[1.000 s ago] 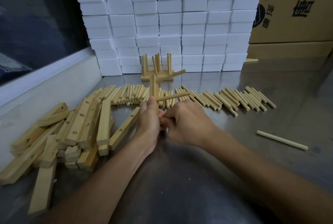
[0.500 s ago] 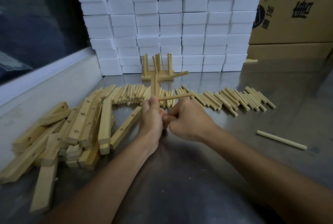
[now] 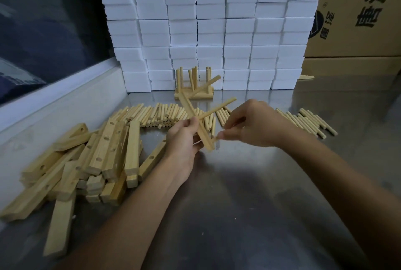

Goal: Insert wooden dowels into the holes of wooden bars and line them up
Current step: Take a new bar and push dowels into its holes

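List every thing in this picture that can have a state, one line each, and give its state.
Left hand: grips the held bar.
Right hand: fingers pinch a short dowel end at the bar's lower end.
Held bar: tilted, off the table, two dowels sticking out.
Finished bars: standing at the back, dowels upright.
Loose dowels: lying in a row.
Bar pile: heaped, holes empty.
White boxes: stacked.

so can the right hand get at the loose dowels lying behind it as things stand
Probably not right away: the right hand is pinching a dowel at the bar held by the left hand. Otherwise, the row of loose dowels lies uncovered beside it.
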`<state>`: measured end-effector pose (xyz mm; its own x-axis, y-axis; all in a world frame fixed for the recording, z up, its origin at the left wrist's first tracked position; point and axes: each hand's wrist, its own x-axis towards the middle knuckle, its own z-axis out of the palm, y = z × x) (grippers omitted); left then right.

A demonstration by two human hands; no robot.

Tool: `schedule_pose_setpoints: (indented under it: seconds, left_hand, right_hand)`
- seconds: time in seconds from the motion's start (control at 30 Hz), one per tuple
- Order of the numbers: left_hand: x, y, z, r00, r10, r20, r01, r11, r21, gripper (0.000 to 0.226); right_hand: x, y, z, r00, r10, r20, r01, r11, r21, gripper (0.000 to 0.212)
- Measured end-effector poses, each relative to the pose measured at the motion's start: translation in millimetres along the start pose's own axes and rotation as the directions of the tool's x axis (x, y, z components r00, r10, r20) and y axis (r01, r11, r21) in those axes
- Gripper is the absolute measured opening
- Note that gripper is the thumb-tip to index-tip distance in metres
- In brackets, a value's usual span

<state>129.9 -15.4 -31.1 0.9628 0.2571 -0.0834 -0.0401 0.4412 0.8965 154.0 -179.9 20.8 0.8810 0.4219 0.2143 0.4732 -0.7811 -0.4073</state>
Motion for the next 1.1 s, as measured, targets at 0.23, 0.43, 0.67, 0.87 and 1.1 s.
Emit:
schedule_pose_setpoints:
  seconds: [0.23,0.43,0.67,0.87,1.1]
  left_hand:
    - [-1.0,3.2,-6.3,0.999,0.002,-0.036,-0.007,0.988,-0.153,0.017]
    - [-2.0,0.2,-3.4,0.999,0.039,-0.006,-0.04,0.995,-0.087,0.018]
    - [-3.9,-2.1,-15.3,0.811,0.582,0.062,-0.352,0.401,0.845,0.017]
    - [1.6,-2.2,-26.7,0.841,0.497,0.211,-0.045,-0.324,0.945,0.033]
    - [5.9,-6.3,-21.9,0.882,0.437,0.175,0.014,-0.397,0.918,0.037]
  right_hand:
    - [-0.4,14.8,11.0,0.952,0.306,-0.023,-0.269,0.866,0.422,0.068]
    - [-2.5,5.7,39.1,0.975,0.217,0.042,-0.198,0.778,0.597,0.018]
    - [13.2,9.9,38.1,0.949,0.254,-0.185,-0.156,0.892,0.425,0.019]
    - [74.2,22.2,32.0,0.929,0.243,-0.281,-0.158,0.943,0.294,0.01]
    - [150.0,47.3,48.1,0.932,0.247,-0.267,-0.206,0.963,0.173,0.013]
